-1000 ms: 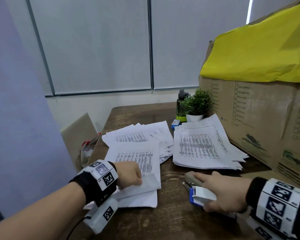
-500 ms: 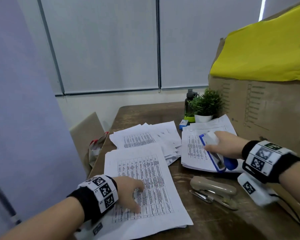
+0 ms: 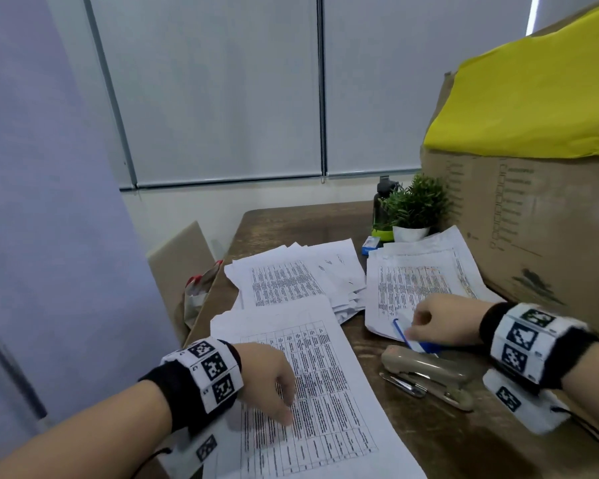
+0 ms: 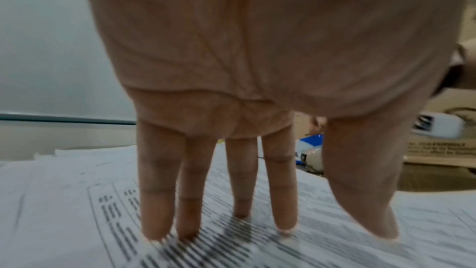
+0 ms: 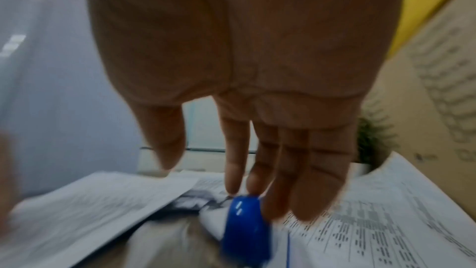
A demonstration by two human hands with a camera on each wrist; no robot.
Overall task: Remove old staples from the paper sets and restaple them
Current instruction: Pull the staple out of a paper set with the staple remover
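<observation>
The near paper set lies flat in front of me. My left hand presses on it with straight fingers, which spread over the printed table. My right hand hovers over the near edge of the right paper pile. Its fingers hang nearly straight, the thumb apart, and the fingertips touch the blue-and-white stapler, which lies on that edge. A beige stapler sits on the table just in front of it.
A third fanned paper pile lies in the middle. A big cardboard box with yellow paper walls off the right side. A potted plant, a dark bottle and a small blue box stand behind the piles.
My right hand has brought the blue stapler from above the right pile down to its near edge and loosened its grip. The left hand stays pressed on the near set.
</observation>
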